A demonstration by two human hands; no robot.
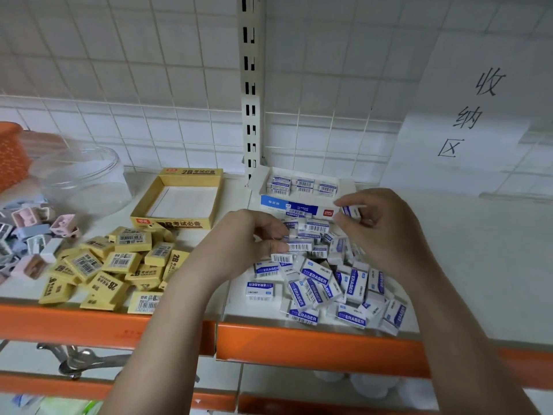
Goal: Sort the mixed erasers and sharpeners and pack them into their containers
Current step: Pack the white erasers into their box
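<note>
- Shelf (466, 265): white deck w/ orange front rail; all the sorting is on it.
- Jar (80, 178): clear, far left, prob. for the sharpeners; looks light and smooth-walled, may slide if knocked.
- Yellow box (191, 176): open card tray, nothing in it yet; thin walls, so lift by the base, not the rim.
- White box (299, 205): blue-fronted, behind the white pile, a few erasers already in its back row.
- White erasers (323, 283): loose heap at centre-right, paper-sleeved, light, firm but a bit rubbery; sleeves could slip, so pinch across the short sides.
- Yellow erasers (110, 265): heap in front of yellow box, flat squares, easy to stack.
- Sharpeners (30, 235): pastel, hard plastic, at left edge; grip by the flat sides.
- Left hand (254, 235): fingers curled, pinching a white eraser at the pile's top.
- Right hand (386, 229): thumb + forefinger pinch one eraser (351, 211) just in front of white box.
</note>
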